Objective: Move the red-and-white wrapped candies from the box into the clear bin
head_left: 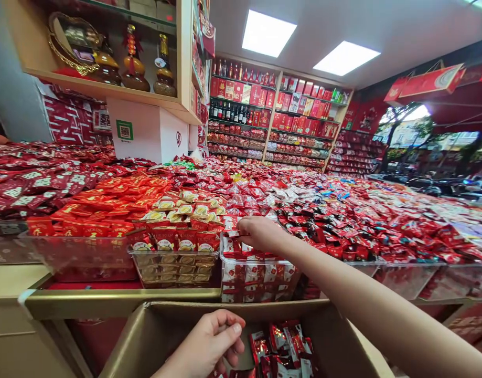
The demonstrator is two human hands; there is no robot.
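My right hand [260, 234] reaches over a clear plastic bin [260, 257] of red-and-white wrapped sweets [254, 273]. Its fingers are bent and drawn together at the top of the pile; whatever is between them is hidden. Lower down, my left hand [215, 338] hovers over an open cardboard box [146, 336], its fingers loosely curled with a gap to the thumb, and nothing shows in it. Inside the box lie several red, shiny sweet packets [282, 341], to the right of that hand.
Left of the working bin stand bins of durian sweets [185, 239] and orange-red packets [95, 228]. Mixed sweets [362, 226] spread to the right. A gold-coloured counter edge [126, 300] runs behind the box. A cabinet [181, 58] overhangs the display at upper left.
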